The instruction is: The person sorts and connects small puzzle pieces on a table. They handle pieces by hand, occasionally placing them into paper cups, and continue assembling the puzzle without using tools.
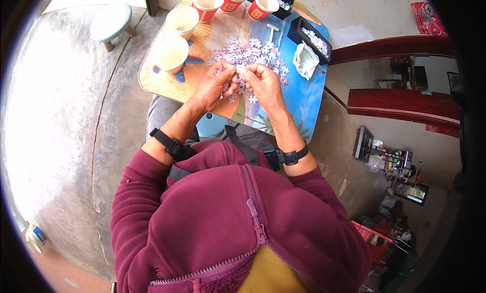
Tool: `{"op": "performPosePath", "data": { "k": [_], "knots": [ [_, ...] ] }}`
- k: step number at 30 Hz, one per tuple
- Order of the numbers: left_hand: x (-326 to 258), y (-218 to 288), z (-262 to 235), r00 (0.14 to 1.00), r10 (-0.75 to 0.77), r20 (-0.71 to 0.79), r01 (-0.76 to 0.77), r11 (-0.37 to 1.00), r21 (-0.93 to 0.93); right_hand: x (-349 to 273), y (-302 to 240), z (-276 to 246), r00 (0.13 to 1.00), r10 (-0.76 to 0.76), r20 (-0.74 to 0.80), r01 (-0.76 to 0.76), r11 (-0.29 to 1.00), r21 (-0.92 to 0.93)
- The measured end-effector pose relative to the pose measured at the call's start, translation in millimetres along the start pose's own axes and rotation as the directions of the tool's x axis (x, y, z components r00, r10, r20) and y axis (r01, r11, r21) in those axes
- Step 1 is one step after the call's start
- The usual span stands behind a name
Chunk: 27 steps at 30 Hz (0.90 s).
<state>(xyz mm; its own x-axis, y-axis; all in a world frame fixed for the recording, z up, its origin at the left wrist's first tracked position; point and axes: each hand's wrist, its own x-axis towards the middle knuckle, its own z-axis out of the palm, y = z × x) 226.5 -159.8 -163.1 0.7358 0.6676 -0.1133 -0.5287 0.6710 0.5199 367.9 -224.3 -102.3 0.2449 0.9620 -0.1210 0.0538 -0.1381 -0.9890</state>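
Observation:
My left hand (213, 86) and my right hand (265, 88) meet above the near part of the table. Thumbs and fingers of both are pinched together, with a pale jigsaw puzzle piece (241, 69) between the fingertips. Whether it is one piece or two joined cannot be made out. Beneath and beyond the hands spreads a loose heap of purple and white puzzle pieces (255, 52), partly hidden by the fingers. A few pieces lie nearer me, below the right hand.
Several paper cups (171, 55) line the table's left and far edges. At the right stand a black tray (291, 34) of pieces and a crumpled pale wrapper (306, 61). Another black tray (286, 10) sits farther back. A light blue stool (111, 24) is on the floor at left.

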Motion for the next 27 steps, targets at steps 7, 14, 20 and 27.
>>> {"op": "performPosePath", "data": {
  "k": [7, 14, 20, 27],
  "knots": [
    [-0.5, 1.1, 0.7, 1.000, -0.031, 0.002, 0.031, 0.999, 0.031, 1.9, 1.2, -2.5, 0.997, 0.068, -0.046, -0.067, 0.997, 0.030],
    [-0.8, 1.9, 1.6, 0.999, -0.032, 0.006, 0.031, 0.999, 0.038, 1.6, 1.2, -1.4, 0.997, 0.060, -0.057, -0.057, 0.997, 0.042],
    [-1.6, 3.3, 1.7, 0.999, -0.045, 0.027, 0.044, 0.998, 0.045, 2.0, 2.8, -1.3, 0.997, 0.052, -0.065, -0.048, 0.997, 0.060],
    [-3.3, 2.9, 1.9, 0.991, -0.104, 0.078, 0.099, 0.993, 0.066, 5.1, 4.4, 0.9, 0.997, 0.028, -0.074, -0.020, 0.995, 0.102]
  ]
}}
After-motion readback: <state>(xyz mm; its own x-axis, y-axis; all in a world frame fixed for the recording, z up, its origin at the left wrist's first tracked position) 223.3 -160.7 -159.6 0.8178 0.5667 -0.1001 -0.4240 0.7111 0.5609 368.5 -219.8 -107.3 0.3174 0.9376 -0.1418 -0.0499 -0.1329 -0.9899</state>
